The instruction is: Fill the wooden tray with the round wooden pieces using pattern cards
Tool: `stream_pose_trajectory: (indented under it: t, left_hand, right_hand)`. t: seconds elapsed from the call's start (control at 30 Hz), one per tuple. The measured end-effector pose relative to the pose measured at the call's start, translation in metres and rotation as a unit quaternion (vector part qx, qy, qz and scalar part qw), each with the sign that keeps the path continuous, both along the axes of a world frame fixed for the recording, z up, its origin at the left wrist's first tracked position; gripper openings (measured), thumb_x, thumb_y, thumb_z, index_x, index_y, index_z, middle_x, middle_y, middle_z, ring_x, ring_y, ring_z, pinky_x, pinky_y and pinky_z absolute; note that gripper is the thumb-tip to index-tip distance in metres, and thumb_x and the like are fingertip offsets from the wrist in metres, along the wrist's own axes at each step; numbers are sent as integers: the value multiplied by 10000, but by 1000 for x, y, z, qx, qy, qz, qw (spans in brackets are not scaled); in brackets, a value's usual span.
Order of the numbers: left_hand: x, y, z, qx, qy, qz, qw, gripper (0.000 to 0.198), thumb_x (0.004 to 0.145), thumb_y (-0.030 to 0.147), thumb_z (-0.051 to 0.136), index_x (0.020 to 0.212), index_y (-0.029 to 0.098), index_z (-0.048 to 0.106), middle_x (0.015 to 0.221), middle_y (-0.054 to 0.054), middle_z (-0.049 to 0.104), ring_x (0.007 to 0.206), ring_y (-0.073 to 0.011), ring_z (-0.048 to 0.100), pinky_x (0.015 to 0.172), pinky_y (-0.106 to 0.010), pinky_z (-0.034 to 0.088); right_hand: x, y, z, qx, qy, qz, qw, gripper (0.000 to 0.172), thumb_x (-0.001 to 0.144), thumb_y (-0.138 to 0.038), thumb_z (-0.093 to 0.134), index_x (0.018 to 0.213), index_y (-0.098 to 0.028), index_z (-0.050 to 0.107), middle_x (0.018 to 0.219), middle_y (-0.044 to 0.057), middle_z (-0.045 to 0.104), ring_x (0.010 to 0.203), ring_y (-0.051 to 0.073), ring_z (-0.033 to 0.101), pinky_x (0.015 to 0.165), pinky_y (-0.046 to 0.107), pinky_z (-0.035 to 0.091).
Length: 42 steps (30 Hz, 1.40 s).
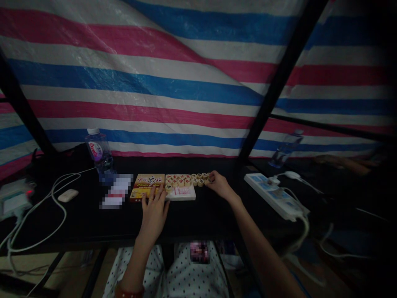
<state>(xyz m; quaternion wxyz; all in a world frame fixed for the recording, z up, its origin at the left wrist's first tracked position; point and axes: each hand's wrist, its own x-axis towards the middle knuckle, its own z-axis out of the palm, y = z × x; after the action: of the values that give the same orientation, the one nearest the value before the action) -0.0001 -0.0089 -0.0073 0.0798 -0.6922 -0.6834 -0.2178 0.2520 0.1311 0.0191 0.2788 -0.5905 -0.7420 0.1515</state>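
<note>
Striped sheeting (155, 91) behind black table (198, 223); left hand (154, 209), fingers spread, on chess box (138, 188); right hand (221, 185), pinch or touch indeterminable, at round pieces (200, 182) right of white tray (186, 195); pieces presumably light, hard, smooth, best taken by their rims.

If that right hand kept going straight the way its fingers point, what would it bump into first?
Most likely the loose round pieces just past the right hand's fingertips; it seems to touch the nearest already, though contact is hard to judge.
</note>
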Motion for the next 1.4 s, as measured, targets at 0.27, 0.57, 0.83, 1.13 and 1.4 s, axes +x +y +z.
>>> stream_pose_trajectory:
  t: [0.27, 0.57, 0.83, 1.13, 1.4]
  left_hand:
    - [-1, 1, -1, 0, 0, 1, 1000, 335, 916, 258, 392, 1226, 221, 513, 1424, -73, 436, 1351, -290, 314, 1066, -558, 255]
    - [-1, 1, -1, 2, -2, -1, 1000, 319, 914, 249, 392, 1202, 226, 526, 1438, -66, 416, 1348, -288, 318, 1058, -562, 262]
    - [-1, 1, -2, 0, -15, -4, 1000, 344, 906, 244, 398, 1230, 227, 511, 1442, -68, 410, 1350, -287, 313, 1056, -560, 262]
    - [-1, 1, -2, 0, -11, -3, 1000, 344, 915, 252, 390, 1239, 233, 503, 1441, -50, 414, 1352, -280, 312, 1065, -550, 257]
    - [-1, 0, 0, -2, -14, -5, 1000, 328, 916, 249, 391, 1223, 226, 505, 1445, -64, 407, 1358, -284, 301, 1061, -547, 265]
  right_hand:
    - [-2, 4, -3, 19, 5, 28, 999, 157, 661, -154, 592, 807, -168, 537, 736, -11, 568, 641, 115, 525, 586, 216, 390]
    - [-4, 0, 2, 27, -40, 40, 998, 121, 696, -115, 601, 807, -157, 581, 774, 18, 610, 696, 133, 558, 631, 223, 394]
    - [-15, -3, 6, 36, -59, 4, 998, 198, 645, -141, 666, 831, -144, 598, 809, 25, 557, 697, 131, 531, 627, 220, 403]
    - [-19, -1, 5, 46, -41, 18, 998, 191, 663, -133, 656, 841, -141, 588, 816, 7, 484, 724, 123, 493, 688, 234, 404]
    - [-24, -6, 13, 30, -53, 6, 998, 203, 671, -130, 669, 850, -138, 573, 858, 18, 474, 729, 124, 495, 690, 237, 405]
